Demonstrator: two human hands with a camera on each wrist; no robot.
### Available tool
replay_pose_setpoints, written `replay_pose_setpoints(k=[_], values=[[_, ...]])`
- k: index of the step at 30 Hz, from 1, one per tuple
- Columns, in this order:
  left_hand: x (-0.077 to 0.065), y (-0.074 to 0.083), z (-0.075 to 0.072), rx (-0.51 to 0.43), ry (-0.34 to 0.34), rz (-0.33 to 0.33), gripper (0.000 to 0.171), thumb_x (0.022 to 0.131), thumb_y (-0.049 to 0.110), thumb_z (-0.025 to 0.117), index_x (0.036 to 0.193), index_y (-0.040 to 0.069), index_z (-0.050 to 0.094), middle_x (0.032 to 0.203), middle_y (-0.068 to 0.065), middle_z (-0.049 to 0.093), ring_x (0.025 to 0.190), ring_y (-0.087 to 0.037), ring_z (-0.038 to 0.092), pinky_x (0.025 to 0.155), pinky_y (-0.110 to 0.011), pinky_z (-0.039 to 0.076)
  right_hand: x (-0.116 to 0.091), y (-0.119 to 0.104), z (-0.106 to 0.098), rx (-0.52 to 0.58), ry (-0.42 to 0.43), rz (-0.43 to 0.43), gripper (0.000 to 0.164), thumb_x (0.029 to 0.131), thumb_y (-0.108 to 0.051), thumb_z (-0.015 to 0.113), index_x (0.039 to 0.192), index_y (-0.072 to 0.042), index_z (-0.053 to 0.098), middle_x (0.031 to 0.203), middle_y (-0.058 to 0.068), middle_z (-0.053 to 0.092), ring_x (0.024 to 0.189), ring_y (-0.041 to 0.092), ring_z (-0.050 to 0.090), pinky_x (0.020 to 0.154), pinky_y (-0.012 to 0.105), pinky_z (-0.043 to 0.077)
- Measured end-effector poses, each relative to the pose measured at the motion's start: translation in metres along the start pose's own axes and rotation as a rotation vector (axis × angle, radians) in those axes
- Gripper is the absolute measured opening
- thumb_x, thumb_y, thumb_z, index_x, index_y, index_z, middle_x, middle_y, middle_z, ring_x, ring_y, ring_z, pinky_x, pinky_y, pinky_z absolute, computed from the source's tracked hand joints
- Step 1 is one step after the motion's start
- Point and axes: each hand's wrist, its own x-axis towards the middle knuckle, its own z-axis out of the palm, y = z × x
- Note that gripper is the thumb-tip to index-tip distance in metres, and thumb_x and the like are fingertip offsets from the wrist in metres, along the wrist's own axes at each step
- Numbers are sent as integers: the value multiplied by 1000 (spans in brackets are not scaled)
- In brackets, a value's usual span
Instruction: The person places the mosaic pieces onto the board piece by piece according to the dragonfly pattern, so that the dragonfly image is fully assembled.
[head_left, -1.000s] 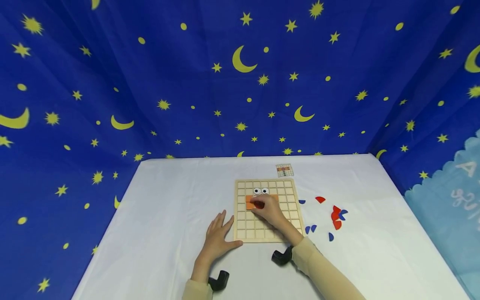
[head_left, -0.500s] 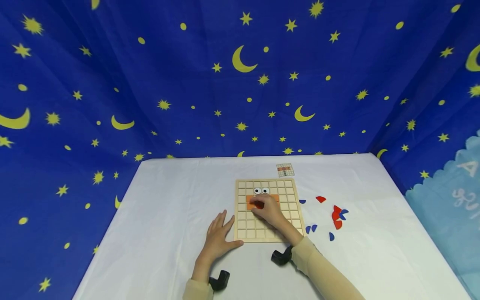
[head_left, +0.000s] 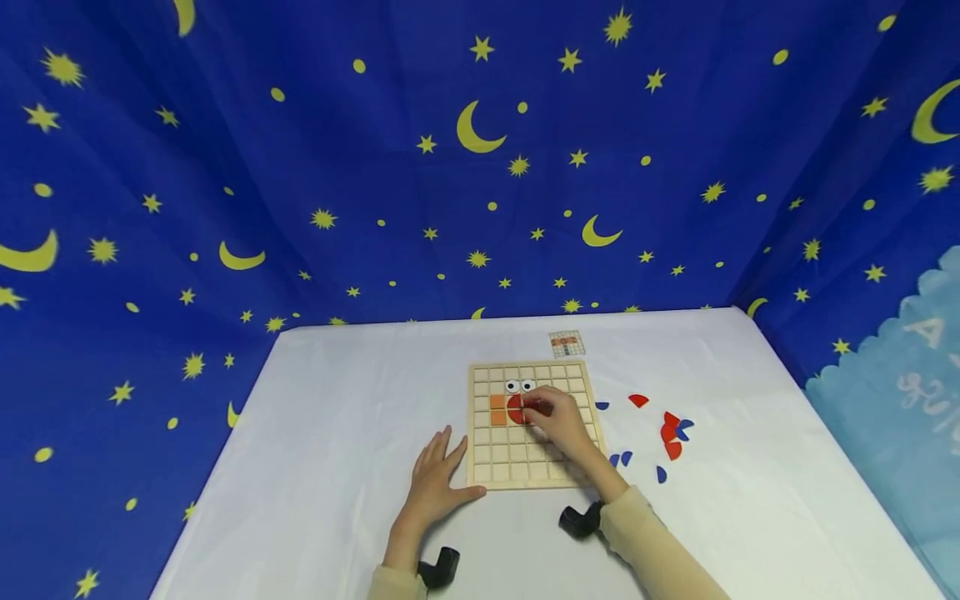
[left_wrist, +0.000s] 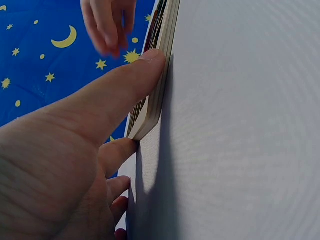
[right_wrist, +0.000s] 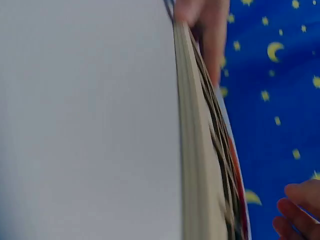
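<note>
A square wooden grid board [head_left: 481,472] lies on the white table. My left hand [head_left: 435,479] spreads its fingers at the board's near left corner; in the left wrist view its thumb [left_wrist: 132,75] rests against the board's edge. My right hand [head_left: 562,423] is over the board, fingers bent, fingertips at the right side of a round shape of red pieces [head_left: 515,410]. Nothing shows between its fingers [right_wrist: 299,212] in the right wrist view. Two orange square tiles [head_left: 498,410] sit left of the red shape, and two eye tiles [head_left: 520,386] above it. My right hand covers the cells behind it.
Several loose red pieces [head_left: 671,427] and blue half-round pieces [head_left: 662,474] lie on the table right of the board. A small pattern card [head_left: 566,343] is beyond the board's far edge. A blue star-and-moon cloth [head_left: 375,167] hangs behind the table.
My right hand has shifted rightward over the board, uncovering the red pieces that its fingers were on. My left hand stays at the corner. The head view has tilted slightly.
</note>
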Motion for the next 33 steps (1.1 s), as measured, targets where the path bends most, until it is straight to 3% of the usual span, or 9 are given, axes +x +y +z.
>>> replay_pose_setpoints(k=[6,9,13,18,28,33], values=[[-3,0,1,-10,6,-3,90,70,42,79,142,3,42,156,-25,21,145,-44,15,116,-61,11,-11,25,-62,-157,278,50,21,78,8,65,99,6,70,96,20,71,88,35,65,76,39,54],[-3,-1,1,-5,3,1,90,70,42,79,142,2,42,155,-25,22,145,-44,15,116,-61,12,-18,40,-86,-224,350,131,28,74,13,59,99,5,70,96,22,71,87,36,65,72,33,53],[-2,-3,-1,1,15,6,89,70,40,80,141,1,43,155,-26,23,144,-44,16,115,-61,13,-27,53,-106,-271,319,253,37,73,12,56,107,6,67,105,26,67,95,39,62,76,40,52],[0,-4,0,7,5,9,89,71,41,79,142,2,42,155,-25,22,145,-44,16,116,-61,13,-31,58,-115,-307,228,358,44,73,10,56,116,8,62,113,30,63,101,41,60,86,51,49],[-2,-4,0,-1,0,-3,89,70,40,80,142,2,42,156,-25,22,145,-43,15,116,-61,11,-33,61,-107,-306,253,350,33,78,5,66,111,8,64,105,28,66,92,37,64,79,44,51],[-1,-3,1,-10,2,6,89,71,40,79,142,2,42,156,-25,21,145,-43,15,116,-60,11,-25,50,-102,-247,258,285,30,77,1,70,106,6,67,96,24,69,86,33,64,72,26,51]])
